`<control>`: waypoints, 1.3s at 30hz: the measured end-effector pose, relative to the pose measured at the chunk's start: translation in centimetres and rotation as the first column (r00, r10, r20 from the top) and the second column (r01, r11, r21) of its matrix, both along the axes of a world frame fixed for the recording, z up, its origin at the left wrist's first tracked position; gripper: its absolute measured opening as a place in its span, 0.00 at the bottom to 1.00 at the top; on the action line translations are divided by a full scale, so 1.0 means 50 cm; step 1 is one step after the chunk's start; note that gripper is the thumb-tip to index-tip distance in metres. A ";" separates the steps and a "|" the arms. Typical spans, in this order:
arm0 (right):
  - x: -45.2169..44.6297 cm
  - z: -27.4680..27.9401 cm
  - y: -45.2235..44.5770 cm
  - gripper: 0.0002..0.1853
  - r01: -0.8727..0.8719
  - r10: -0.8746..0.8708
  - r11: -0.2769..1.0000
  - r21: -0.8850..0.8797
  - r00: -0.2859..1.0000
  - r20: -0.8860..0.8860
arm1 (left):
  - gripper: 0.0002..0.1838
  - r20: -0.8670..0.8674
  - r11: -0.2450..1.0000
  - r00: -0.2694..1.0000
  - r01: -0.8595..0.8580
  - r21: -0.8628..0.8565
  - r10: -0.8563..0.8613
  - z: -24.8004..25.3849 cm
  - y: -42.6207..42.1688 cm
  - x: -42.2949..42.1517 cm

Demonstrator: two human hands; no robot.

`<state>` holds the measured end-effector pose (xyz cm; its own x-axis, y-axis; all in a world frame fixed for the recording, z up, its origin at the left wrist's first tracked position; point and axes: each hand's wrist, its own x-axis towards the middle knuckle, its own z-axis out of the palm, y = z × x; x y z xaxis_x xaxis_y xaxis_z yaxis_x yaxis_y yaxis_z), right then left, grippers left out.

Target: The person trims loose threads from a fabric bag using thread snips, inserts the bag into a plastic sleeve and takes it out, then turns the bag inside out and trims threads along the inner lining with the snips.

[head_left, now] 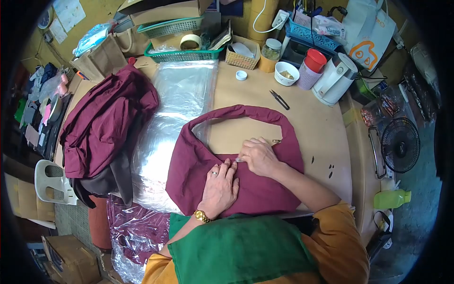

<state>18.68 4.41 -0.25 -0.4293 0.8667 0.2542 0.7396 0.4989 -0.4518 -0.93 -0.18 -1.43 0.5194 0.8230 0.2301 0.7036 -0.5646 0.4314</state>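
A maroon shoulder bag lies flat on the brown-covered table, its wide strap arched away from me. My left hand, with a ring and a gold watch, rests on the bag's front, fingers stretched out near the opening edge. My right hand is at the top edge, fingers pinched together. A small whitish bit shows at its fingertips, too small to name. Just right of that hand, a metal zipper pull shows at the end of the opening.
Maroon and dark bags are heaped at the left, beside clear plastic sleeves. Black thread snips lie beyond the bag. A white bowl, purple cup and electric kettle stand at the back right.
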 end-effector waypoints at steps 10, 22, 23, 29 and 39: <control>0.015 0.000 0.012 0.04 -0.049 0.039 0.993 0.110 0.995 0.088 | 0.28 -0.019 1.000 1.000 0.000 -0.019 -0.001 -0.002 0.001 0.001; 0.012 -0.006 0.008 0.03 -0.054 0.035 0.986 0.158 0.992 0.121 | 0.29 -0.046 1.000 0.999 0.005 0.021 -0.004 -0.001 -0.001 0.003; 0.007 -0.008 0.014 0.03 -0.051 0.032 0.986 0.157 0.992 0.124 | 0.29 -0.044 1.000 0.999 0.008 0.020 -0.008 0.000 0.000 0.004; -0.044 -0.016 0.023 0.02 -0.076 0.063 0.978 0.194 0.996 0.068 | 0.29 -0.012 1.000 1.000 -0.009 -0.027 0.008 0.002 -0.004 0.002; -0.012 -0.011 0.005 0.03 -0.069 0.046 0.974 0.215 0.993 0.110 | 0.27 -0.025 0.998 0.999 -0.036 0.042 0.037 -0.001 -0.006 0.007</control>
<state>18.09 4.65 -0.81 -0.5108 0.7681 0.3860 0.7437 0.6201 -0.2498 -0.57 -0.47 -1.46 0.4952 0.8316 0.2515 0.7349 -0.5554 0.3891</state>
